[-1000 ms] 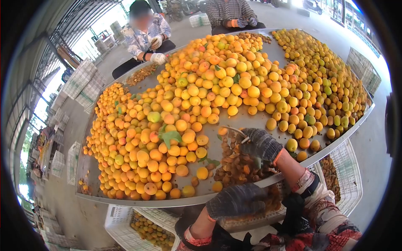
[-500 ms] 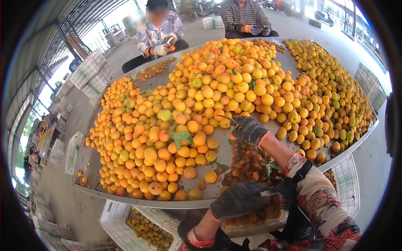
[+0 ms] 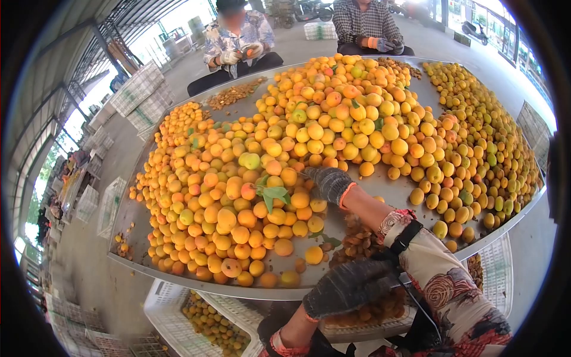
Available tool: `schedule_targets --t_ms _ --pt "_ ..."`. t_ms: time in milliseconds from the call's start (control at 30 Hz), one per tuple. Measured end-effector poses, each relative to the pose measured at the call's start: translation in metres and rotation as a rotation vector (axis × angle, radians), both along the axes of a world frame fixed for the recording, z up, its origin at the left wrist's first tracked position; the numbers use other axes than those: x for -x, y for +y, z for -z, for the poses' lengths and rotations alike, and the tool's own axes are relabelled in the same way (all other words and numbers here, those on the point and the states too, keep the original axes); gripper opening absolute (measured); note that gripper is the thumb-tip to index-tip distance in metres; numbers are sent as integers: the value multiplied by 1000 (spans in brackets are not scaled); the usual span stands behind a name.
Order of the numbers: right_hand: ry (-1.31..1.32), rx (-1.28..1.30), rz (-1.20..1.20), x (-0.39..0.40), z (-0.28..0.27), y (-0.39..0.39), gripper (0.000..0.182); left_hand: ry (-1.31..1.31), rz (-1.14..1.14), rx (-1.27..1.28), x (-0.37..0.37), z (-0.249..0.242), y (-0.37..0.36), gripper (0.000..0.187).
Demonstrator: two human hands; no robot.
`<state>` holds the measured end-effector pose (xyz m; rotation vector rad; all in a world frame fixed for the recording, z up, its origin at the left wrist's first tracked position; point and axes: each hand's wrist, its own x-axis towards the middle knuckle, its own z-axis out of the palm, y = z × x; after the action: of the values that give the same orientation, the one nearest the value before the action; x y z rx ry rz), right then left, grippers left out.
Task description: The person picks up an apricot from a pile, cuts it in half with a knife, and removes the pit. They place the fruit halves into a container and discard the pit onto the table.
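My right hand (image 3: 331, 186), in a dark grey knit glove with an orange cuff, reaches over the metal table to the edge of the apricot pile (image 3: 238, 196). Its fingers stretch toward the apricots; the tips are partly blurred, and no held fruit shows. Low at the table's near edge is my left hand (image 3: 348, 287), in a matching glove. Its fingers are drawn together, and whatever lies in them is hidden. A heap of brown, split apricot pieces or pits (image 3: 358, 241) lies between my hands. Leafy green sprigs (image 3: 273, 193) rest on the pile.
Smaller yellow-green apricots (image 3: 485, 143) cover the table's right side. White crates stand below the near edge, one holding fruit (image 3: 217, 324). Two people (image 3: 238, 35) (image 3: 366, 27) sit across the table, hands working. Stacked crates (image 3: 143, 98) stand at left.
My right hand has moved left to the pile; the thin curved strips at its fingertips no longer show. My left hand stays near the table's edge. The view has shifted slightly.
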<state>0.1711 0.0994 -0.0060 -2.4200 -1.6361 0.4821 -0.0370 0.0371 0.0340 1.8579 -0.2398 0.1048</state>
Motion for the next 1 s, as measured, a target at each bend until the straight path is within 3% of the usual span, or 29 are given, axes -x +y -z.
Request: schedule_targets --t_ms 133,200,233,300,333,367,400,467,500,533,633,733,767,800,867,900,967,1000 --pt "70 -90 -21 -9 10 -3 64 31 -58 53 2 0 0 32" --pt "77 -149 -14 -10 27 -9 66 106 -212 325 5 13 0 33" --pt "64 -297 -32 -11 32 -14 67 106 -210 323 4 21 7 33" --pt "49 -443 -54 -15 36 -26 69 -502 -403 -503 0 35 22 29" --pt "222 -492 1 -15 29 -34 69 -503 -404 -503 0 30 20 29" --pt "393 -538 57 -14 22 -41 69 -119 -599 141 0 22 17 28" --pt "392 -538 56 -7 4 -50 69 285 -738 788 -2 16 15 28" --pt "553 -264 153 7 -33 -66 69 297 -815 911 -6 17 19 29" --pt "1515 -428 312 8 -21 -71 70 255 -873 1025 -9 17 20 30" --pt "1516 -429 311 19 -34 -80 70 212 -931 1138 -10 18 21 31" --pt "657 -351 -112 45 -67 -112 71 241 -823 1110 -7 26 24 31" --pt "628 -279 -22 53 -90 -124 72 189 -696 1305 -9 34 26 29" --pt "744 -466 5 51 -79 -127 61 195 -689 1301 -10 32 25 29" --pt "743 -471 10 34 -59 -130 61 97 -718 1323 -11 26 23 30" --pt "1972 -609 669 -4 -21 -141 43 -3 -743 1343 -12 22 21 31" --pt "1971 -617 670 -1 -26 -151 43 -27 -729 1342 -12 22 21 33" --pt "335 -487 369 17 -44 -177 28 -51 -708 1340 -16 23 20 36" --pt "335 -489 370 24 -50 -182 28 -71 -690 1362 -19 25 20 39"
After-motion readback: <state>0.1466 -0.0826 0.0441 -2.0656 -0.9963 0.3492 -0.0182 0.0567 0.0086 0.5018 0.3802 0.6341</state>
